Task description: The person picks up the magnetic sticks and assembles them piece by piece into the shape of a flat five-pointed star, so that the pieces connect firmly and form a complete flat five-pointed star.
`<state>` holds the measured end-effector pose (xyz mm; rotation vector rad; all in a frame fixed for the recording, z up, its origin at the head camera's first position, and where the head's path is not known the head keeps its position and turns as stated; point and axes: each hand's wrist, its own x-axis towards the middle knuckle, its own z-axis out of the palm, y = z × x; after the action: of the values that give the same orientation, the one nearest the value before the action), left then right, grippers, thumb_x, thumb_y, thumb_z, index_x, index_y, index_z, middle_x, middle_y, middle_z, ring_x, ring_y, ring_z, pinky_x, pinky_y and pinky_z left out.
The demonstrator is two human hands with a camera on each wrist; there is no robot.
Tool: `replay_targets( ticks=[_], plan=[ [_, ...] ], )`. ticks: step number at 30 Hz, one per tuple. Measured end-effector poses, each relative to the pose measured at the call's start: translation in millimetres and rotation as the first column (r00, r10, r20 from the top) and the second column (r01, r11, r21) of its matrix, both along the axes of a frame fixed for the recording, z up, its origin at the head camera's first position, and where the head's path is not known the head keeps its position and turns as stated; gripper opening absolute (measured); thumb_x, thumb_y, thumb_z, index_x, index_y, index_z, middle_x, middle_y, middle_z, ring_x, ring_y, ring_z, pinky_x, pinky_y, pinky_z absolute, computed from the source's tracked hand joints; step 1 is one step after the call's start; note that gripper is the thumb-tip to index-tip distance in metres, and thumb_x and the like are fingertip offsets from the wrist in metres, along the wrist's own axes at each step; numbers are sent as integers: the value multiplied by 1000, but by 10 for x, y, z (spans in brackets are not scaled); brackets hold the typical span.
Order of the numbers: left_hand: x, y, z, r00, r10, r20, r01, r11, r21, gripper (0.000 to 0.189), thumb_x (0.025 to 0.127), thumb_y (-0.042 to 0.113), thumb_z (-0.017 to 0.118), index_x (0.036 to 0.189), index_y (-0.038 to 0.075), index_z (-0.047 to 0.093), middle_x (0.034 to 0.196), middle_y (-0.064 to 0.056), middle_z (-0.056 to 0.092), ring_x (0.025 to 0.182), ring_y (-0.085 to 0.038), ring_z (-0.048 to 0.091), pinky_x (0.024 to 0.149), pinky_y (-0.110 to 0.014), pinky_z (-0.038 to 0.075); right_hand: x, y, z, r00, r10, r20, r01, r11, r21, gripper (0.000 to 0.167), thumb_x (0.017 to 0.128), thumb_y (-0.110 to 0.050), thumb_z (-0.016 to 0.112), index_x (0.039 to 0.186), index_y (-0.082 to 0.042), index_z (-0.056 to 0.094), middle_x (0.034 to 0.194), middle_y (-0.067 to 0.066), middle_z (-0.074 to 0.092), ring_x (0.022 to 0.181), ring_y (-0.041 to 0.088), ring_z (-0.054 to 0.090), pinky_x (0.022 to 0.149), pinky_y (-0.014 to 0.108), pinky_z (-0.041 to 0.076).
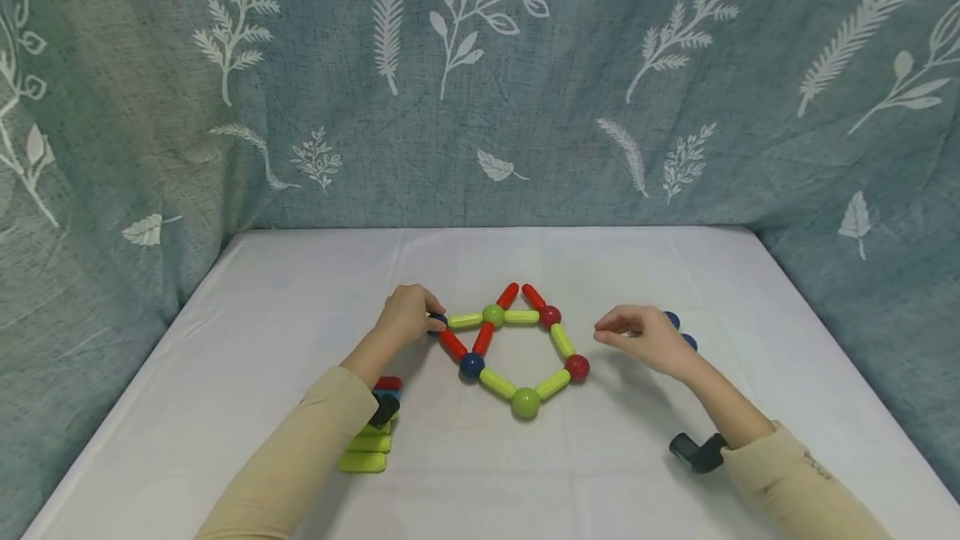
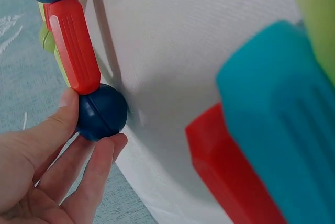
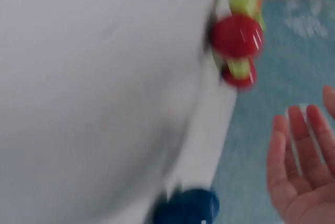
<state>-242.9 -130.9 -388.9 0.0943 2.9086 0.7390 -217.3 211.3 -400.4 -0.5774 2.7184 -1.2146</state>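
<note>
My left hand [image 1: 408, 315] pinches a dark blue ball [image 2: 102, 112] between thumb and fingers. That ball joins a red rod [image 2: 76, 46] and a yellow-green rod [image 1: 465, 321] at the left corner of a flat ring of rods and balls. The ring also has another blue ball [image 1: 472, 366], two green balls, one at the front [image 1: 526, 403], and two red balls, one at the right [image 1: 577, 368]. Two red rods, one of them [image 1: 533, 297] off the back red ball, lean towards each other. My right hand [image 1: 643, 337] hovers right of the ring, holding nothing, fingers loosely extended.
Two blue balls [image 1: 688, 342] lie beyond my right hand. Near my left forearm is a row of loose rods, yellow-green [image 1: 362, 462], blue and red [image 1: 387, 382]. A white cloth [image 1: 450, 490] covers the table, with a leaf-patterned teal curtain [image 1: 480, 182] behind.
</note>
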Motion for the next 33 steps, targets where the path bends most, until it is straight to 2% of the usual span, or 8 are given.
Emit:
replay_targets(
  ticks=[3,7,10,14,18,22,28,33],
  plan=[
    [2,-13,-5,1000,-3,0,3,1000,-4,23,76,13,74,97,2,71,99,-11,67,97,-27,59,83,-39,46,-53,210,69,1000,-21,-21,20,998,-56,29,87,-24,63,104,0,65,97,7,67,90,19,60,75,29,49],
    [5,-25,-10,1000,2,-4,-2,1000,-3,25,76,14,74,97,2,71,99,-11,67,97,-27,59,84,-39,46,-142,515,107,997,-79,-7,79,995,-68,34,88,-25,62,110,0,62,106,13,64,96,10,57,80,28,47],
    [6,-30,-14,1000,7,-6,-7,1000,0,25,77,15,74,98,2,71,99,-10,67,98,-27,58,84,-40,46,-205,717,82,993,-117,17,118,992,-54,38,88,-27,62,115,1,60,112,16,61,98,1,52,85,30,45],
    [-2,-40,-25,1000,2,-16,-2,1000,-2,24,77,15,74,97,2,71,98,-10,67,97,-27,59,84,-40,46,-277,907,17,991,-108,78,111,993,-44,43,88,-25,62,119,3,56,118,20,58,96,-4,51,85,27,45],
    [-8,-49,-45,1000,-3,-25,3,1000,2,24,76,15,74,97,2,71,98,-10,68,96,-27,59,83,-40,46,-332,995,-42,986,-55,160,68,995,-72,47,87,-21,63,122,8,52,123,26,52,95,-1,56,83,28,48],
    [-14,-47,-58,1000,-5,-21,5,1000,11,23,77,15,74,97,3,71,98,-10,67,96,-27,59,83,-40,46,-363,1017,-89,974,-49,222,68,995,-78,51,85,-20,65,124,10,49,125,29,49,97,6,58,82,30,49],
    [-22,-40,-51,1000,-6,-12,6,1000,14,23,77,14,74,97,3,71,98,-10,67,97,-26,58,84,-40,46,-387,1016,-154,964,-69,257,81,996,-35,56,84,-22,67,125,9,48,128,30,45,110,34,52,85,35,48],
    [-26,-33,-45,1000,-8,-14,8,1000,15,24,77,15,73,98,4,71,98,-9,67,96,-26,58,83,-40,46,-394,1023,-154,959,-90,269,101,995,-25,55,83,-22,68,124,9,49,127,30,46,110,36,51,86,37,47]
  ],
)
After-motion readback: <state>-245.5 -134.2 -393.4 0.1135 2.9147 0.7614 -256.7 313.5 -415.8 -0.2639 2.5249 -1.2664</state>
